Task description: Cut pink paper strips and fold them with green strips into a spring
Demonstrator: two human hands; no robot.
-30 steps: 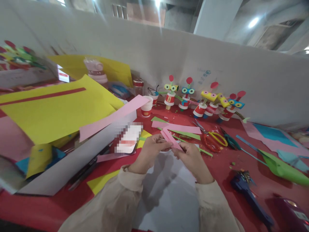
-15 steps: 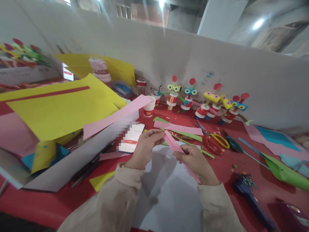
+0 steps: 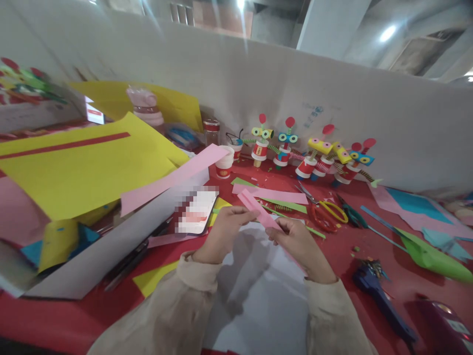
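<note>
As left hand [image 3: 227,229] and right hand [image 3: 297,244] pinch and partly hide a narrow pink paper strip [image 3: 260,211] above the red tabletop [image 3: 343,249], a rounded maroon object [image 3: 445,318] is cut off at the near right corner; a grey wall [image 3: 258,79] lines the far edge.

I read this as a paper-craft workshop. Red-covered desk [image 3: 343,246]; along its far edge, a row of red-and-white paper-cup figures [image 3: 306,167] with round paper eyes. Metal scissors with red and yellow handles [image 3: 318,202] lie towards the right edge; a broad yellow paper sheet [image 3: 88,177] spreads left. Beyond the far edge I see a pale grey partition [image 3: 258,84], bright ceiling lamps [image 3: 388,33] and a whitish pillar [image 3: 325,24].
</note>
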